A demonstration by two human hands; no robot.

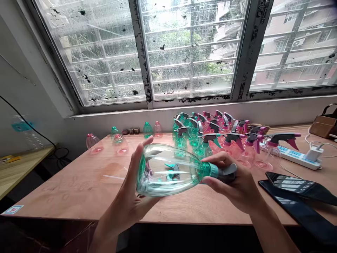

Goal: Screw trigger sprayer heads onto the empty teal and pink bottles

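Observation:
A clear green spray bottle point(168, 158) lies on its side in the air above the table's front, its base to the left. My left hand point(131, 186) is closed around the base end, thumb below and fingers behind. At the neck, my right hand point(234, 182) grips the teal collar and dark spray head point(223, 173), whose trigger is partly hidden by the fingers. Through the bottle wall, loose teal-and-grey spray heads point(172, 171) and a purplish piece point(149, 168) show, blurred by the plastic.
Several green and pink bottles with spray heads point(207, 137) stand at the back right. Headless bottles, such as a pink one point(120, 144), stand back left. A white power strip point(297, 156) and two dark tablet-like devices point(302, 188) lie right. Thin clear tubes point(113, 176) lie left.

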